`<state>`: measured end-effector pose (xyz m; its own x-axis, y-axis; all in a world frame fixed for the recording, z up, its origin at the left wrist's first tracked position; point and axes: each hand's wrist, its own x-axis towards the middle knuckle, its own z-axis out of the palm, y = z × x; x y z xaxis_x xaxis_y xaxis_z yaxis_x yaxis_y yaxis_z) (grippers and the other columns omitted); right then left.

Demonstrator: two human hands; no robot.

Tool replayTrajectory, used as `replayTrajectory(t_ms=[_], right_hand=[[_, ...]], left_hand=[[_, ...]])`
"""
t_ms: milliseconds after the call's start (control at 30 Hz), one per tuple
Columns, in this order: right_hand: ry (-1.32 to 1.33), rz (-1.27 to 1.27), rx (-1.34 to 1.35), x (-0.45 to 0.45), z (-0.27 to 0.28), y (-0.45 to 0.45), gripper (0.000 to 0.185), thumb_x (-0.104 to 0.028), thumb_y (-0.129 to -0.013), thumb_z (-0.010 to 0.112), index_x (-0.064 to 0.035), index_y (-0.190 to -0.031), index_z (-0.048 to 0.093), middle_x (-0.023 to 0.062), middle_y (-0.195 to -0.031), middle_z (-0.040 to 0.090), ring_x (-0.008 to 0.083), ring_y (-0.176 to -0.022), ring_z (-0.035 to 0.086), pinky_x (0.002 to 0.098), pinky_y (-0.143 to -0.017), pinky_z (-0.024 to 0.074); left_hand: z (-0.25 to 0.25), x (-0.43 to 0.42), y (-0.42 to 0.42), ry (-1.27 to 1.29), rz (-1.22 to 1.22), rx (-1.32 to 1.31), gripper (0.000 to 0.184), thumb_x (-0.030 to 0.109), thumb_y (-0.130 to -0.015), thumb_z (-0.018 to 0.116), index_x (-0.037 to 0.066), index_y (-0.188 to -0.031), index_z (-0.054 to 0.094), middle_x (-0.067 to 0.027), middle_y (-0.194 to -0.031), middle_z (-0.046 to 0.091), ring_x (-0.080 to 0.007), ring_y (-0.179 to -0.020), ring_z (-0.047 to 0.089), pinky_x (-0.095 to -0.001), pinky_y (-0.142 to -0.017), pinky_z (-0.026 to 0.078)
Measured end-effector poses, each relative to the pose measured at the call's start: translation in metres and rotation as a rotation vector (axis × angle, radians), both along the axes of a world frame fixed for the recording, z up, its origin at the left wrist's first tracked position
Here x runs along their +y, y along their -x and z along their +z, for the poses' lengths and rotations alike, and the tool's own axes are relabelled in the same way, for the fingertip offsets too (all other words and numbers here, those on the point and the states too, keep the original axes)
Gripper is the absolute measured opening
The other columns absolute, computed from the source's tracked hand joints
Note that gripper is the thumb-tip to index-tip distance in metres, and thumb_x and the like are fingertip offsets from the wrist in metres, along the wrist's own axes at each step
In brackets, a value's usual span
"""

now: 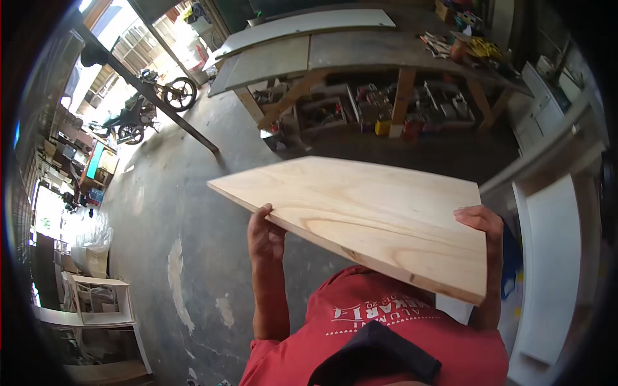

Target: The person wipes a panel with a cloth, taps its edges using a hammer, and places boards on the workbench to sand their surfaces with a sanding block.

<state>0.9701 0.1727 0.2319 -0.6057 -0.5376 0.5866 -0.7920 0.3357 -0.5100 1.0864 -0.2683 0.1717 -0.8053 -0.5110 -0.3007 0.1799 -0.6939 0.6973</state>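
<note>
A pale wooden board (360, 215) with visible grain is held up in front of my red shirt, tilted. My left hand (265, 235) grips its near long edge toward the left end, thumb on top and the other fingers mostly underneath. At the right end, my right hand (483, 222) is closed over the short edge, its fingers lying on the top face. The board's underside is hidden from me.
Ahead stands a long workbench (367, 51) with a white panel (309, 29) on top and boxes of hardware below. A slanting metal post (174, 116) and a motorcycle (138, 106) are at the left. White cabinet parts (550, 270) stand close on the right.
</note>
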Motion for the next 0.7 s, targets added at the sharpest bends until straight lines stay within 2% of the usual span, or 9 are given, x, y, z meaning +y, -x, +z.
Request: replayTrajectory(t_ms=[33, 100, 167, 300, 333, 467, 533, 633, 700], right_hand=[[0.064, 0.008, 0.048, -0.006, 0.002, 0.035, 0.017, -0.013, -0.08, 0.073, -0.0049, -0.096, 0.074, 0.0113, -0.091, 0.074, 0.0296, -0.089, 0.073, 0.0388, -0.076, 0.0586], [0.094, 0.037, 0.275, -0.006, 0.002, 0.118, 0.015, -0.015, -0.086, 0.069, -0.0027, -0.092, 0.074, 0.0157, -0.103, 0.073, 0.0315, -0.103, 0.07, 0.0424, -0.082, 0.0583], [0.415, -0.25, -0.156, -0.013, -0.022, 0.178, 0.023, -0.02, -0.091, 0.065, -0.0039, -0.104, 0.074, 0.0201, -0.122, 0.068, 0.0305, -0.118, 0.064, 0.0462, -0.094, 0.0547], [1.283, 0.519, -1.429, -0.031, -0.033, 0.308, 0.044, -0.03, -0.105, 0.052, 0.001, -0.135, 0.058, 0.0175, -0.133, 0.063, 0.0307, -0.125, 0.059, 0.0464, -0.109, 0.0448], [1.265, 0.619, -1.555, -0.048, -0.034, 0.335, 0.049, -0.036, -0.107, 0.05, 0.004, -0.135, 0.056, 0.0153, -0.132, 0.064, 0.0294, -0.12, 0.062, 0.0418, -0.106, 0.0472], [1.126, 0.397, -1.56, -0.151, -0.035, 0.418, 0.052, -0.039, -0.106, 0.053, 0.0037, -0.135, 0.055, 0.0128, -0.125, 0.067, 0.0228, -0.115, 0.063, 0.0352, -0.1, 0.05], [0.748, -0.06, -1.262, -0.193, -0.051, 0.461, 0.047, -0.035, -0.106, 0.053, 0.0039, -0.133, 0.057, 0.0104, -0.121, 0.069, 0.0198, -0.107, 0.067, 0.0333, -0.094, 0.053], [0.756, -0.033, -1.14, -0.234, -0.12, 0.545, 0.047, -0.035, -0.103, 0.061, 0.0042, -0.128, 0.059, 0.0097, -0.115, 0.071, 0.0164, -0.103, 0.067, 0.0291, -0.089, 0.053], [0.732, -0.07, -1.108, -0.265, -0.127, 0.579, 0.043, -0.032, -0.102, 0.064, 0.0042, -0.125, 0.061, 0.0076, -0.112, 0.071, 0.0141, -0.095, 0.066, 0.0287, -0.085, 0.0529]], left_hand=[[0.019, -0.001, 0.026, 0.077, 0.061, 0.06, 0.055, 0.015, -0.091, 0.063, -0.005, -0.139, 0.044, -0.0201, -0.13, 0.06, -0.0314, -0.122, 0.06, -0.0426, -0.104, 0.05], [0.056, -0.003, 0.075, 0.092, 0.147, 0.102, 0.058, 0.014, -0.091, 0.064, -0.006, -0.141, 0.042, -0.0198, -0.131, 0.058, -0.0303, -0.122, 0.06, -0.0427, -0.104, 0.05], [0.094, -0.004, 0.12, 0.169, 0.221, 0.22, 0.056, 0.016, -0.09, 0.064, -0.006, -0.138, 0.045, -0.0198, -0.129, 0.059, -0.0313, -0.12, 0.06, -0.042, -0.103, 0.049], [0.109, -0.021, 0.209, 0.26, 0.285, 0.305, 0.054, 0.017, -0.087, 0.061, -0.007, -0.134, 0.05, -0.0192, -0.127, 0.059, -0.032, -0.121, 0.059, -0.0446, -0.102, 0.048], [0.105, -0.028, 0.229, 0.238, 0.308, 0.313, 0.056, 0.014, -0.085, 0.059, -0.007, -0.135, 0.049, -0.019, -0.129, 0.059, -0.0321, -0.122, 0.058, -0.0454, -0.104, 0.047], [0.06, -0.08, 0.299, 0.258, 0.274, 0.337, 0.056, 0.012, -0.084, 0.058, -0.006, -0.136, 0.049, -0.0181, -0.131, 0.059, -0.0326, -0.122, 0.058, -0.0453, -0.106, 0.045], [0.037, -0.11, 0.337, 0.292, 0.278, 0.361, 0.055, 0.011, -0.083, 0.058, -0.004, -0.135, 0.052, -0.0157, -0.131, 0.061, -0.032, -0.121, 0.059, -0.0461, -0.107, 0.044], [-0.003, -0.167, 0.387, 0.092, 0.228, 0.305, 0.05, 0.01, -0.082, 0.059, -0.002, -0.131, 0.057, -0.0157, -0.126, 0.064, -0.0307, -0.121, 0.06, -0.0465, -0.109, 0.043], [-0.087, -0.219, 0.418, 0.002, 0.136, 0.421, 0.043, 0.009, -0.082, 0.06, -0.001, -0.124, 0.062, -0.0163, -0.121, 0.066, -0.0306, -0.121, 0.06, -0.0465, -0.109, 0.043]])
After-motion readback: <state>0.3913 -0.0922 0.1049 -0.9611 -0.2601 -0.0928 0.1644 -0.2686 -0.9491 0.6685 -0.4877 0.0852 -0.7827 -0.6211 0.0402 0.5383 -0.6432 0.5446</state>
